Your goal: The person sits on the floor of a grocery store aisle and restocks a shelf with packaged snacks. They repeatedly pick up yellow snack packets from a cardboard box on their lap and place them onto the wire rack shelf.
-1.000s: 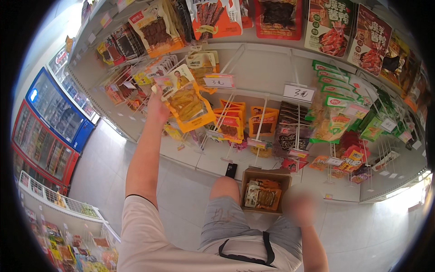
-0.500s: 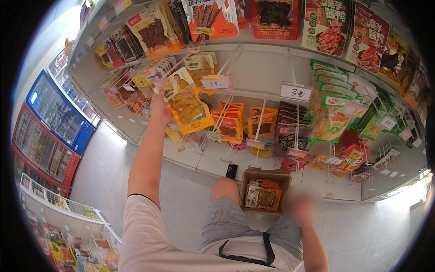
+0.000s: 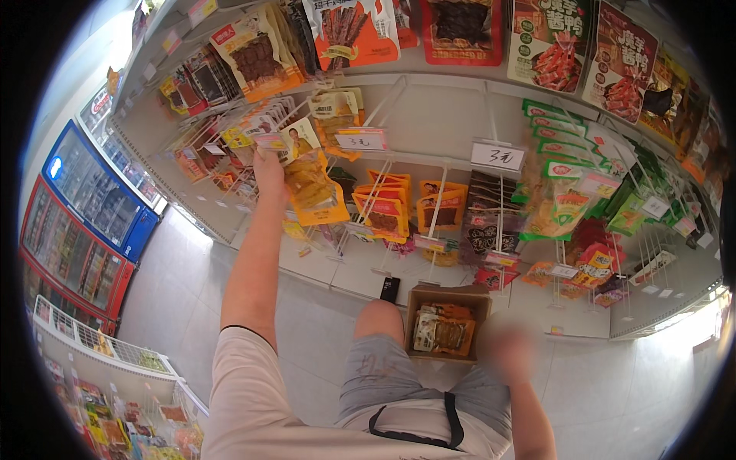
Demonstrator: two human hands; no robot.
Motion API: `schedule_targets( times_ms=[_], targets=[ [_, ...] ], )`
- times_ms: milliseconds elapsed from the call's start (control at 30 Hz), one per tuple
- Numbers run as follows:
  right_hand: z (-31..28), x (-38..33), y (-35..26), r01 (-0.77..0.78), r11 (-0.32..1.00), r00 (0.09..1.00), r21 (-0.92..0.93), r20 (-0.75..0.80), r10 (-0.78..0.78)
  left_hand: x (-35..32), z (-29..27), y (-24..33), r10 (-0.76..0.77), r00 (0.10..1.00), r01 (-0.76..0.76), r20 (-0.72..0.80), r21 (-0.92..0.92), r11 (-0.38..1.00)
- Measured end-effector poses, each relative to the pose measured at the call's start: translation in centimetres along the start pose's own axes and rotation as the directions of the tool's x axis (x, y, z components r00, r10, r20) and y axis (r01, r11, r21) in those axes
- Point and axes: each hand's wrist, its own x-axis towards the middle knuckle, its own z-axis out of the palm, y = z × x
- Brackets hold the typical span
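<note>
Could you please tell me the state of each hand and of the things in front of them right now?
Left hand: raised, gripping the orange packet.
Orange packet: held up at the hooks.
Right hand: lowered, blurred, grip unclear.
Box: open, packets inside.
Phone: lying flat.

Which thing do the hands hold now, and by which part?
The left hand holds a yellow snack packet by its top edge. The right hand is blurred; no hold can be told.

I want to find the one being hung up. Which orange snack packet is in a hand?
The orange-and-clear plastic snack packet at the upper left peg, in the raised left hand; the other orange packets hang untouched.
</note>
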Motion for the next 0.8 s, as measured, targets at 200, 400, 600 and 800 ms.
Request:
schedule_targets(
  times_ms=[200,400,600,800],
  targets=[
    [1.3,-0.4,1.0,-0.009,1.000,1.000,0.003,0.002,0.009,1.4,-2.1,-1.1,-0.042,0.999,0.042,-0.002,-0.053,0.998],
    [2.2,-0.6,1.5,0.029,1.000,1.000,-0.004,0.006,-0.029,3.3,-3.4,-0.3,-0.069,0.993,0.069,-0.092,-0.010,0.998],
    [1.1,-0.2,0.7,0.046,0.998,0.998,-0.038,-0.035,-0.047,4.0,-2.8,1.0,-0.090,0.993,0.097,-0.081,0.081,0.992],
    [0.6,-0.2,0.5,-0.031,0.999,0.999,0.008,0.038,0.031,3.2,-1.8,1.8,-0.149,0.984,0.161,-0.094,0.130,0.978]
  ],
)
